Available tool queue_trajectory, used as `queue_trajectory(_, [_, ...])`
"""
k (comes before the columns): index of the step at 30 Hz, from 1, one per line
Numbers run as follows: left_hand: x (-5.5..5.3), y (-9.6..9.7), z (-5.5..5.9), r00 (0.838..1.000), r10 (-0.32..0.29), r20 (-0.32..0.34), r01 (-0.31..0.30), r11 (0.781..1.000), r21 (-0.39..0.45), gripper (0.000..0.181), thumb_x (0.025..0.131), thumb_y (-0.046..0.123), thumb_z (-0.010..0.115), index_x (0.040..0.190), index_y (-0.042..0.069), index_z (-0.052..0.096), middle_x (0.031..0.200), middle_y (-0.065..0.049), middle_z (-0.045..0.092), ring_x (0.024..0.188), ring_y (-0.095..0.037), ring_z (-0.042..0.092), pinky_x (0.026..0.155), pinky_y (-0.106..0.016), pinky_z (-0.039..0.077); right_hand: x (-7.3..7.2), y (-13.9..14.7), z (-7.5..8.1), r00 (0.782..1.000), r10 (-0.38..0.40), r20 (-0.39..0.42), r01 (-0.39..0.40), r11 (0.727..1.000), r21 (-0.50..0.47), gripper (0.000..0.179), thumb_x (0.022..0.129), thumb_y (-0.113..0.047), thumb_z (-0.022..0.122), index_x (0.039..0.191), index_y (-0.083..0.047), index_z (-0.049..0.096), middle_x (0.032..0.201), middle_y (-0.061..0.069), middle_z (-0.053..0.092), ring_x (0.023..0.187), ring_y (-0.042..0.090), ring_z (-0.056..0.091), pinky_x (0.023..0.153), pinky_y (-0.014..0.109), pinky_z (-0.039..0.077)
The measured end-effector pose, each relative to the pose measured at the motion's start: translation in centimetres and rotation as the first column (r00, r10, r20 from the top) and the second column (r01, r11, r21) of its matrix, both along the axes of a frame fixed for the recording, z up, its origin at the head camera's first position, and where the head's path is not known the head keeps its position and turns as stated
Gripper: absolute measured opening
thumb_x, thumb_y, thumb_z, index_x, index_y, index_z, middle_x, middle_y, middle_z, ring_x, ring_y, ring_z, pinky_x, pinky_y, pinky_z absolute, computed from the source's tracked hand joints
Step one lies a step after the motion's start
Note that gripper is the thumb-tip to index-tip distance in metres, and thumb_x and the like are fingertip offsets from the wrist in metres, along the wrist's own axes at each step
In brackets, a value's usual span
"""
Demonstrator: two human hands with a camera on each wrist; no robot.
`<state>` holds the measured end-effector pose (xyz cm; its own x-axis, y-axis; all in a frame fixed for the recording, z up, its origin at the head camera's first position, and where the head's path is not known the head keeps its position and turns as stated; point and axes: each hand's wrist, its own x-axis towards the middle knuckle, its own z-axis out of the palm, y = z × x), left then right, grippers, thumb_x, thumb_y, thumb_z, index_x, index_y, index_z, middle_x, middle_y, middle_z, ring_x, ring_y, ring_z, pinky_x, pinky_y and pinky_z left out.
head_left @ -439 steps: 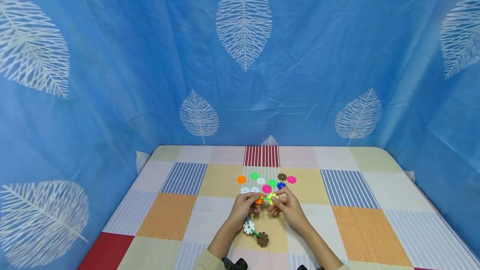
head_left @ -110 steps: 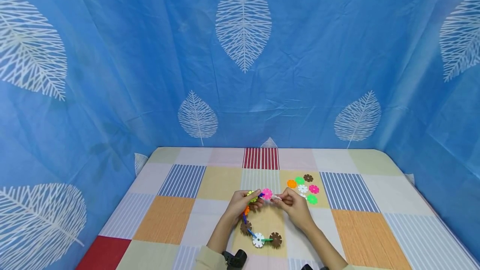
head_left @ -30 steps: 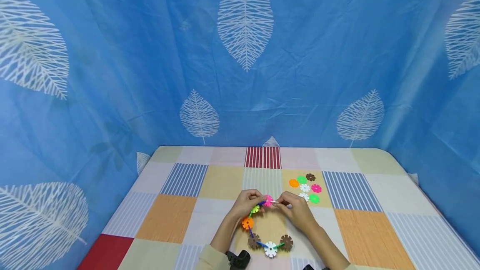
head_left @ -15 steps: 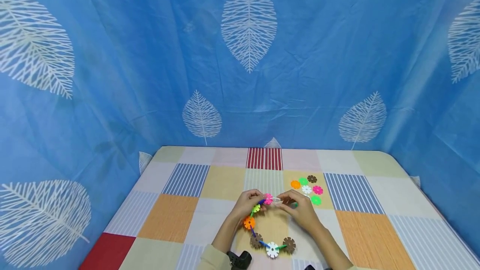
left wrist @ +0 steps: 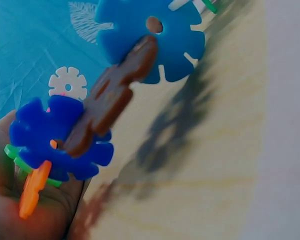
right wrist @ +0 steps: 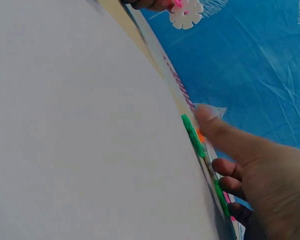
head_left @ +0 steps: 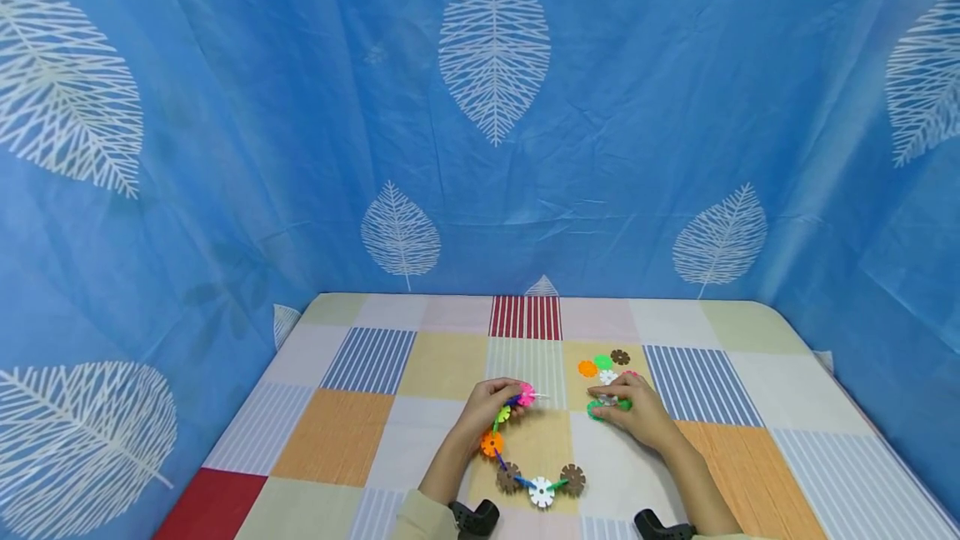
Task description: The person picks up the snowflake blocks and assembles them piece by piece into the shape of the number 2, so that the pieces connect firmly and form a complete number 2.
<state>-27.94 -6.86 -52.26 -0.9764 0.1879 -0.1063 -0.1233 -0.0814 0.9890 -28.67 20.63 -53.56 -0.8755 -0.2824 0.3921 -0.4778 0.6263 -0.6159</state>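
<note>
My left hand (head_left: pixel 483 411) pinches a curved chain of slotted, snowflake-shaped plastic discs near its upper end, by a pink disc (head_left: pixel 527 394). A white disc (right wrist: pixel 186 15), seen edge-on in the head view, sticks out past the pink one. Below hang an orange disc (head_left: pixel 492 444), brown discs and a white disc (head_left: pixel 542 492), joined by blue and green discs. In the left wrist view a dark blue disc (left wrist: pixel 65 125) links to a brown one (left wrist: pixel 110 100). My right hand (head_left: pixel 641 415) reaches over a loose green disc (head_left: pixel 595 409), thumb and fingers apart.
Loose discs lie on the patchwork tablecloth (head_left: pixel 450 357) behind and under my right hand: orange (head_left: pixel 587 368), green (head_left: pixel 603 362), brown (head_left: pixel 620 357), white (head_left: pixel 607 376) and others partly covered. A blue curtain (head_left: pixel 600 148) with white leaves stands around the table.
Over the earlier frames the chain gained yellow, blue, pink and white discs. In the last half second my right hand let go of the white disc and moved right to the loose discs.
</note>
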Motion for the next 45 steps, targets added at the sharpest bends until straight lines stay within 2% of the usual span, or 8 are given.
queue_trajectory(10, [-0.1,0.2,-0.2,1.000,0.005,-0.013,-0.005,1.000,0.005,0.029,0.091,0.021,0.059,0.103,-0.005,0.064,0.075,-0.006,0.064,0.058,-0.009,0.057,0.057,-0.021,0.051,0.1,-0.2,0.5,0.995,0.006,0.098,-0.006,1.000,-0.005,0.021,0.068,-0.032,0.080,0.085,-0.024,0.070,0.089,-0.005,0.048,0.087,0.017,0.044,0.071,0.034,0.037])
queue_trajectory(17, [0.0,0.1,-0.4,0.998,0.015,-0.055,-0.013,1.000,0.026,0.027,0.090,0.017,0.059,0.108,-0.003,0.063,0.090,-0.007,0.063,0.055,-0.008,0.055,0.054,-0.019,0.049,0.3,-0.9,1.3,0.981,0.002,0.191,-0.001,1.000,-0.009,0.025,0.067,-0.025,0.082,0.080,-0.015,0.063,0.078,-0.004,0.050,0.071,0.012,0.043,0.062,0.025,0.039])
queue_trajectory(20, [0.0,0.0,-0.4,0.998,0.019,-0.062,-0.017,0.999,0.028,0.027,0.091,0.017,0.058,0.111,0.000,0.064,0.095,-0.008,0.063,0.055,-0.008,0.053,0.053,-0.019,0.047,0.5,-2.0,1.8,0.965,0.035,0.258,0.003,0.990,-0.144,0.024,0.072,-0.020,0.078,0.083,-0.009,0.059,0.070,0.000,0.052,0.060,0.009,0.043,0.052,0.021,0.039])
queue_trajectory(22, [0.1,0.0,-0.4,0.998,0.019,-0.063,-0.017,1.000,0.025,0.027,0.091,0.018,0.058,0.111,0.002,0.064,0.096,-0.008,0.063,0.055,-0.008,0.053,0.053,-0.019,0.047,0.6,-3.0,2.0,0.950,0.103,0.295,-0.013,0.957,-0.291,0.023,0.078,-0.015,0.074,0.088,-0.001,0.059,0.069,0.006,0.056,0.057,0.010,0.048,0.049,0.021,0.044])
queue_trajectory(25, [0.1,0.0,-0.3,0.998,0.020,-0.064,-0.018,1.000,0.018,0.027,0.091,0.020,0.059,0.111,0.002,0.065,0.095,-0.007,0.063,0.057,-0.008,0.053,0.054,-0.019,0.047,0.8,-4.7,2.1,0.910,0.238,0.339,-0.028,0.852,-0.523,0.028,0.085,-0.009,0.066,0.104,0.010,0.056,0.082,0.018,0.062,0.065,0.018,0.061,0.060,0.029,0.054])
queue_trajectory(30, [0.0,0.2,-0.2,0.997,0.027,-0.068,-0.027,1.000,0.007,0.029,0.090,0.022,0.061,0.110,0.001,0.066,0.091,-0.006,0.065,0.058,-0.008,0.054,0.053,-0.018,0.045,1.3,-6.7,2.0,0.858,0.313,0.407,0.067,0.718,-0.692,0.037,0.088,-0.003,0.060,0.117,0.015,0.049,0.091,0.029,0.063,0.078,0.032,0.066,0.073,0.039,0.054])
queue_trajectory(37, [0.0,0.2,0.0,0.998,0.022,-0.063,-0.024,1.000,-0.019,0.029,0.090,0.023,0.061,0.108,0.002,0.068,0.082,-0.003,0.066,0.057,-0.007,0.054,0.051,-0.017,0.044,1.4,-7.3,1.7,0.852,0.265,0.452,0.173,0.673,-0.720,0.032,0.086,-0.002,0.062,0.112,0.011,0.052,0.085,0.025,0.065,0.073,0.031,0.066,0.070,0.040,0.055])
queue_trajectory(45, [0.2,0.3,0.0,0.997,0.003,-0.078,-0.004,1.000,-0.012,0.028,0.090,0.022,0.061,0.108,0.001,0.068,0.080,-0.004,0.065,0.057,-0.007,0.055,0.053,-0.018,0.047,1.4,-7.4,1.3,0.836,0.312,0.451,0.142,0.671,-0.727,0.032,0.086,-0.001,0.062,0.109,0.016,0.048,0.087,0.028,0.065,0.074,0.033,0.066,0.071,0.040,0.054])
